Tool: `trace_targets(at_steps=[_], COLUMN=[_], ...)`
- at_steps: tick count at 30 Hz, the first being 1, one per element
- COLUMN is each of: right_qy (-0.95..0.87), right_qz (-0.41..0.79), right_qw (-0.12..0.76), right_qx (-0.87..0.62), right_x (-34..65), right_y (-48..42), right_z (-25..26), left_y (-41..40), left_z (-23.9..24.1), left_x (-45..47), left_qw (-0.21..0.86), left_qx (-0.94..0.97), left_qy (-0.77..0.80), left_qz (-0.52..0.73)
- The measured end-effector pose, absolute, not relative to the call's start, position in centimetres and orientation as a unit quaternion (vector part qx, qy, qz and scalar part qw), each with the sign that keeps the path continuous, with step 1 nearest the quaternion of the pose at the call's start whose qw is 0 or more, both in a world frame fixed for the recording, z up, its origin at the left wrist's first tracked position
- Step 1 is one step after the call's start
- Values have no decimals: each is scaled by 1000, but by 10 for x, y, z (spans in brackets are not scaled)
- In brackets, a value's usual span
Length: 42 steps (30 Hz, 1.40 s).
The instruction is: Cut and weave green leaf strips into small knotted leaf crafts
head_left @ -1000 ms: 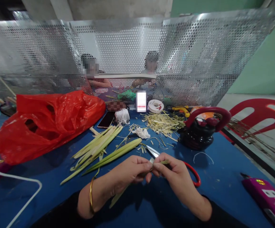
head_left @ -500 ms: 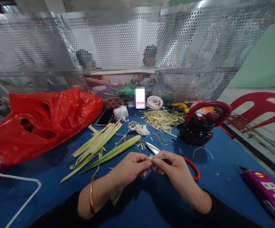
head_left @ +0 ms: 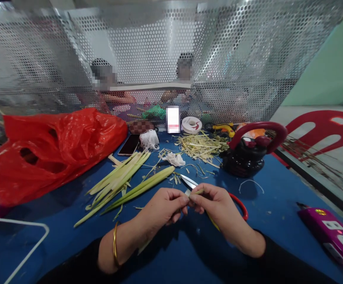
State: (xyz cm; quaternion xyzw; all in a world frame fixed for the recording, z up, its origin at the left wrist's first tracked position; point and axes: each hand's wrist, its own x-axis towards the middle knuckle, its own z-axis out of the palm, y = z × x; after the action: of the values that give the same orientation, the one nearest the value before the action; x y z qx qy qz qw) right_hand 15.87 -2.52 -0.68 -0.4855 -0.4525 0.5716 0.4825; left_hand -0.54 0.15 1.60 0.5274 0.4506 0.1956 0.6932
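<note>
My left hand [head_left: 171, 203] and my right hand [head_left: 214, 201] meet over the table, thumbs and fingertips pinched together. A small, thin greenish leaf strip [head_left: 200, 191] shows at the right fingertips and runs toward the left ones; its other end is hidden. Under and behind my right hand lie scissors [head_left: 188, 181], blades pointing away to the left, with a red handle loop [head_left: 243, 206] on the right. Left of my hands rest a long green leaf bundle [head_left: 147, 185] and a pile of pale leaf strips [head_left: 119, 175].
A red plastic bag [head_left: 64, 146] fills the left. Behind are a phone [head_left: 130, 145], white thread [head_left: 149, 140], a ribbon spool [head_left: 192, 124], shredded strips [head_left: 203, 146] and a black pot with a red handle [head_left: 244, 159]. A purple power strip [head_left: 331, 232] lies right. A perforated metal screen [head_left: 147, 43] stands behind.
The view has shifted slightly. My fingers stay pinched together, with the right hand tilted a little differently, and more of a yellow edge now shows beneath it.
</note>
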Motion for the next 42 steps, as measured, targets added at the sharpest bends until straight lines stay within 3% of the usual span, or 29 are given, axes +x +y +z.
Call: trace_targets(at_steps=[17,24,28,32,33,35,38,40,42], right_qy=[-511,-502,-558,-622,-675,-795,-808,-752,-727], right_qz=[486,520,615,695,643,423,103,-2,-17], right_qw=[504,519,432,231,209,224,155,66,12], right_qx=[-500,-457,-352,-277,-296,-373,-559,-656,-686], right_x=[155,160,150,150,156,179,230,263,285], right_y=[-30,-22,-35,-49,-48,-38,-19,-11,-8], right_z=[2,-7,-3,14,17,23,24,21,17], left_y=[3,0,4,10,12,16,21,21,21], left_z=[25,18,20,24,25,23,17,13,10], left_x=[-10,-5,-5,-12,-13,-16,-16,-15,-14], left_qw=[666,740,765,779,778,771,772,777,780], left_qx=[549,414,302,269,270,275,272,271,274], left_qy=[469,420,390,385,389,411,428,430,433], left_qz=[185,324,413,415,413,402,384,372,359])
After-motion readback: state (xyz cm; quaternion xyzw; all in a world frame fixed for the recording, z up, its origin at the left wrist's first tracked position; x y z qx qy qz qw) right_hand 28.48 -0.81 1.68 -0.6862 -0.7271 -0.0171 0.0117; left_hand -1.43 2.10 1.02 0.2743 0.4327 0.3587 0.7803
